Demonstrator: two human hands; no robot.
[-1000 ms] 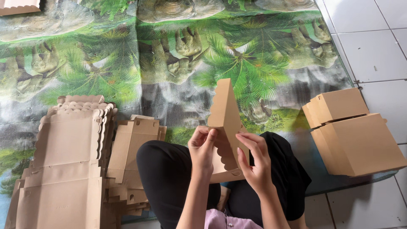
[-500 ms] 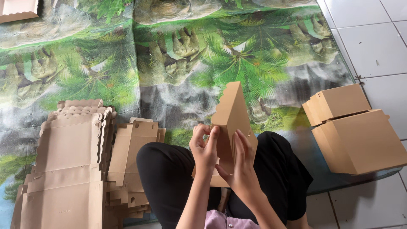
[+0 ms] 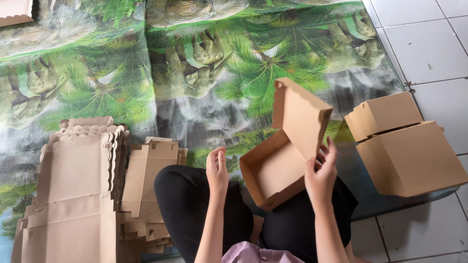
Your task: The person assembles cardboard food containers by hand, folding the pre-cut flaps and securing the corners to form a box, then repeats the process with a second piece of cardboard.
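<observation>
A brown cardboard box (image 3: pixel 282 156) with a scalloped lid stands open over my lap, its lid tilted up. My right hand (image 3: pixel 321 171) grips the box at its right side, near the lid hinge. My left hand (image 3: pixel 217 168) hovers just left of the box with fingers apart and holds nothing. My legs in black trousers (image 3: pixel 195 209) lie beneath the box.
Two stacks of flat, unfolded cardboard blanks (image 3: pixel 78 190) lie at my left. Two assembled closed boxes (image 3: pixel 404 146) sit at the right, on the edge of a palm-print mat (image 3: pixel 146 73). White floor tiles (image 3: pixel 429 44) lie beyond. Another cardboard piece (image 3: pixel 14 10) shows at the top left corner.
The flat folded cardboard that both hands held upright has been opened into a box with a raised lid. My left hand has let go and moved left.
</observation>
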